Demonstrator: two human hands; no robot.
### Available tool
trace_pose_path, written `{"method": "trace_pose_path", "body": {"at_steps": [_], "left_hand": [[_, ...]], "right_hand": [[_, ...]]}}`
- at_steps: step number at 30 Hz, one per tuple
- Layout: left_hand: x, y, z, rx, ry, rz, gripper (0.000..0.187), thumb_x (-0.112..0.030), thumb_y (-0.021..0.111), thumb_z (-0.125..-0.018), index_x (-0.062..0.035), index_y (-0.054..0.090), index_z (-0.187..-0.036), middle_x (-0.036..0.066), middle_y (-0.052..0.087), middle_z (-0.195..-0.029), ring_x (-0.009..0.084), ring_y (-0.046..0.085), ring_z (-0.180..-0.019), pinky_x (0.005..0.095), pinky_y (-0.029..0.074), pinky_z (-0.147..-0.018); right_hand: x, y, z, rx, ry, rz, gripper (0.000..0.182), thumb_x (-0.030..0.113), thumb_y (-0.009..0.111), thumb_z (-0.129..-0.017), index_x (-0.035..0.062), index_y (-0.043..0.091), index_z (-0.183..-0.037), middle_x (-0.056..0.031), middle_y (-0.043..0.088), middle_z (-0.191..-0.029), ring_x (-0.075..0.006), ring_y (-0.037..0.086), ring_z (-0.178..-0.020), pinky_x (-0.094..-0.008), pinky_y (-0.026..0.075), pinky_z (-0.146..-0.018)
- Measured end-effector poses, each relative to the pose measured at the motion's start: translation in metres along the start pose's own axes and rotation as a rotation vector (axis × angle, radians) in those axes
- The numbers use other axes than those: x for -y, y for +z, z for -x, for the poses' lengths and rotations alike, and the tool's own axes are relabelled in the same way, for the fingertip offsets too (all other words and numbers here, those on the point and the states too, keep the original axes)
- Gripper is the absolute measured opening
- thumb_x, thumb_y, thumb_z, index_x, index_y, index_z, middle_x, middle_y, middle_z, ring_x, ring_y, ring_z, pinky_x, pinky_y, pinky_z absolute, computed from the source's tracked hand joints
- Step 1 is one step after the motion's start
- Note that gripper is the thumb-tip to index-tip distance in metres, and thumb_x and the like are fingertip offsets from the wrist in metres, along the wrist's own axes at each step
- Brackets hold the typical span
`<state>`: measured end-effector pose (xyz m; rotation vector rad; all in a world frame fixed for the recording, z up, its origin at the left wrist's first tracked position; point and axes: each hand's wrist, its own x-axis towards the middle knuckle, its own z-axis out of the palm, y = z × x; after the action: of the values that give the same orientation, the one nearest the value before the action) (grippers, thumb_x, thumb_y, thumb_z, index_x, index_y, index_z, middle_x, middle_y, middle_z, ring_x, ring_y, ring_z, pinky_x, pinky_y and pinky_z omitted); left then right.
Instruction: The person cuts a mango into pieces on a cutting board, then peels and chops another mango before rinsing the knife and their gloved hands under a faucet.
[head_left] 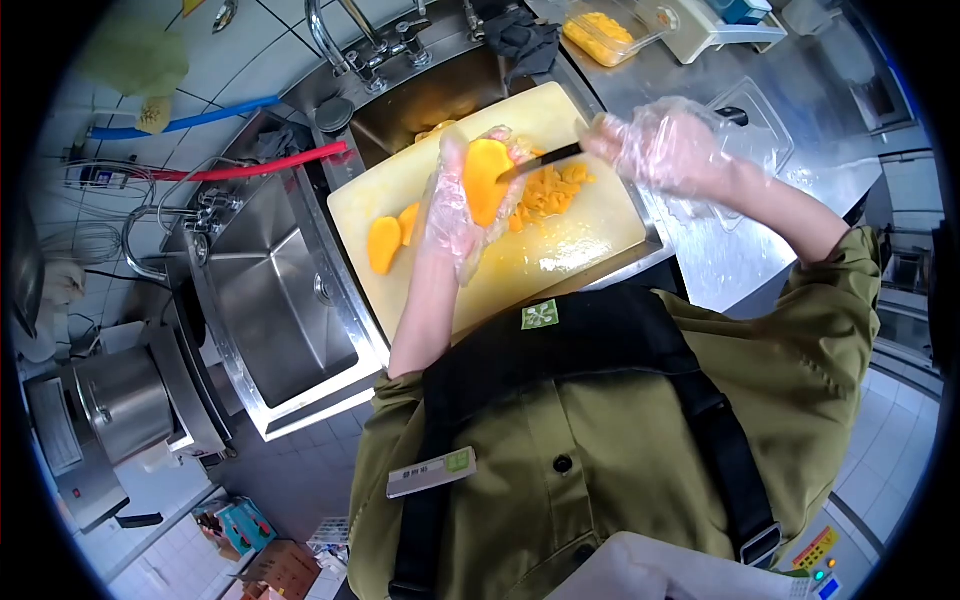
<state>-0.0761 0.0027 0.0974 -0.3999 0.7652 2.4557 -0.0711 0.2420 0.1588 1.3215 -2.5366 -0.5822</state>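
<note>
My left hand (452,215), in a clear plastic glove, is wrapped round a peeled mango piece (487,180) above the cutting board (375,190). My right hand (668,148), also gloved, grips a knife (553,158); its blade points left and its tip meets the mango's right side. Cut mango pieces (550,193) lie in a heap on the board below the blade. Left of my left wrist rests another peeled mango piece (383,246), with one more partly hidden behind my hand. The board's near part is wet and shiny.
The board lies across a sink (385,125) with yellow scraps behind it. A second metal sink (275,290) stands left, beside a red hose (260,163). On the right counter are a clear container of mango (600,38) and a clear plastic lid or tray (770,135).
</note>
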Motion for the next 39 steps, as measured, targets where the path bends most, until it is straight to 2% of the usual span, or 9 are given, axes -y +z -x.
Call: {"method": "trace_pose_path", "body": {"at_steps": [8,9,16,23,29,33,34,35,39], "left_hand": [[0.007,-0.006,-0.009,-0.085,0.095,-0.150,0.047,-0.043,0.039,-0.089,-0.0008,0.048,-0.109,0.010,0.053,-0.096,0.0179,0.052,-0.089,0.0287,0.044,-0.085],[0.008,-0.006,-0.010,-0.059,0.118,-0.194,0.048,-0.043,0.037,-0.090,-0.0016,0.047,-0.111,0.009,0.053,-0.094,0.0162,0.052,-0.086,0.0274,0.044,-0.081],[0.010,-0.019,-0.022,0.006,0.232,-0.185,0.048,-0.043,0.030,-0.092,-0.0032,0.044,-0.114,0.008,0.052,-0.092,0.0174,0.050,-0.084,0.0290,0.043,-0.078],[0.007,-0.013,-0.024,-0.119,0.216,-0.184,0.047,-0.044,0.030,-0.092,-0.0082,0.041,-0.120,0.003,0.051,-0.085,0.0120,0.049,-0.074,0.0242,0.043,-0.069],[-0.002,-0.020,-0.030,0.183,0.314,-0.084,0.037,-0.039,0.031,-0.093,-0.0117,0.040,-0.116,0.003,0.048,-0.081,0.0129,0.046,-0.076,0.0238,0.041,-0.073],[0.002,-0.012,-0.032,0.060,0.525,-0.003,0.038,-0.034,0.040,-0.091,-0.0111,0.035,-0.121,0.005,0.048,-0.089,0.0139,0.046,-0.079,0.0241,0.039,-0.079],[0.007,-0.004,-0.031,-0.054,0.557,-0.033,0.040,-0.033,0.037,-0.092,-0.0130,0.031,-0.126,0.004,0.047,-0.090,0.0129,0.045,-0.080,0.0235,0.037,-0.079],[0.022,0.000,-0.029,0.054,0.824,-0.184,0.039,-0.026,0.039,-0.092,-0.0103,0.032,-0.127,0.006,0.048,-0.095,0.0143,0.046,-0.082,0.0247,0.037,-0.082],[0.031,-0.012,-0.039,0.026,0.866,-0.382,0.038,-0.023,0.040,-0.091,-0.0063,0.035,-0.125,0.007,0.049,-0.094,0.0149,0.047,-0.081,0.0249,0.038,-0.081]], "right_hand": [[0.004,-0.016,-0.002,0.327,0.292,-0.531,0.042,0.009,0.050,-0.079,0.0069,0.043,-0.120,-0.0181,0.054,-0.103,-0.0296,0.056,-0.085,-0.0386,0.047,-0.074],[0.008,-0.002,-0.003,-0.127,0.161,-0.538,0.038,0.007,0.055,-0.073,0.0028,0.047,-0.110,-0.0172,0.055,-0.094,-0.0297,0.055,-0.086,-0.0363,0.044,-0.078],[0.015,-0.010,-0.011,0.241,0.272,-0.912,0.035,0.005,0.050,-0.078,0.0025,0.049,-0.113,-0.0153,0.056,-0.096,-0.0306,0.053,-0.087,-0.0383,0.044,-0.077],[0.016,-0.018,-0.015,0.075,0.317,-0.857,0.030,0.011,0.048,-0.081,0.0015,0.053,-0.109,-0.0161,0.058,-0.087,-0.0286,0.055,-0.080,-0.0357,0.045,-0.074],[0.028,0.008,0.010,-0.132,0.129,-0.677,0.027,0.015,0.051,-0.083,0.0014,0.056,-0.106,-0.0105,0.056,-0.082,-0.0201,0.054,-0.077,-0.0303,0.044,-0.068],[0.028,-0.001,0.001,0.193,0.764,-1.418,0.025,0.015,0.053,-0.082,0.0006,0.058,-0.101,-0.0099,0.056,-0.074,-0.0156,0.053,-0.069,-0.0314,0.043,-0.063],[0.033,0.009,-0.002,0.153,0.782,-1.278,0.025,0.017,0.054,-0.083,0.0006,0.058,-0.101,-0.0057,0.058,-0.071,-0.0088,0.051,-0.060,-0.0252,0.042,-0.052],[0.042,0.020,-0.012,0.090,0.841,-1.476,0.022,0.014,0.056,-0.081,0.0018,0.056,-0.099,-0.0039,0.055,-0.068,-0.0082,0.048,-0.054,-0.0236,0.038,-0.048],[0.082,0.037,-0.056,-0.289,1.027,-2.584,0.021,0.004,0.063,-0.077,0.0057,0.051,-0.094,0.0021,0.048,-0.060,-0.0056,0.040,-0.039,-0.0183,0.029,-0.035]]}}
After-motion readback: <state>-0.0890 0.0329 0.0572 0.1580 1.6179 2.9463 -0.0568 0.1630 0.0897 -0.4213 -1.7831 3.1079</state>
